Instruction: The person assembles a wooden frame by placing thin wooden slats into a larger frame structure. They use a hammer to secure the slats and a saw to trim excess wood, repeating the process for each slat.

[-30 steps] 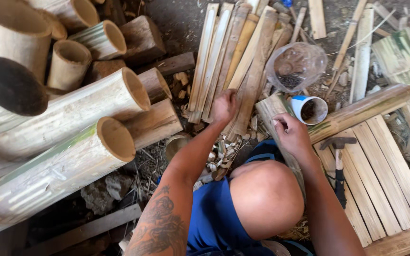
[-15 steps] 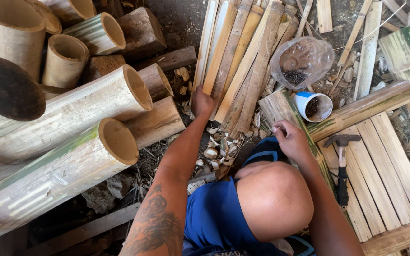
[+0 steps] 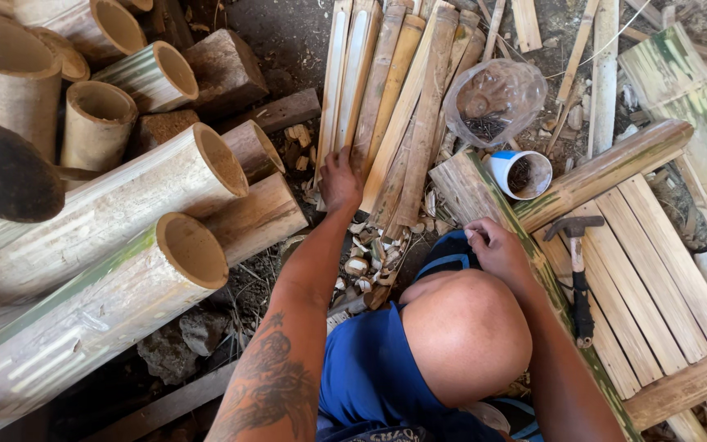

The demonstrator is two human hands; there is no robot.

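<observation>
About 8 split bamboo slats [image 3: 394, 106] lie fanned on the ground, their near ends toward the person. The left hand [image 3: 340, 182] rests on the lower end of the leftmost slats, fingers curled down over them — whether it grips 1 cannot be told. The right hand [image 3: 497, 248] sits loosely curled near the knee, touching a bamboo pole [image 3: 607, 168] frame edge, holding nothing visible. 1 white cup [image 3: 521, 173] of nails stands just beyond it, 1 clear plastic bag [image 3: 493, 100] behind that. 1 hammer [image 3: 578, 270] lies on the slat panel [image 3: 656, 278]. At least 7 thick bamboo culms [image 3: 108, 213] — cut, hollow — are stacked on the left.
</observation>
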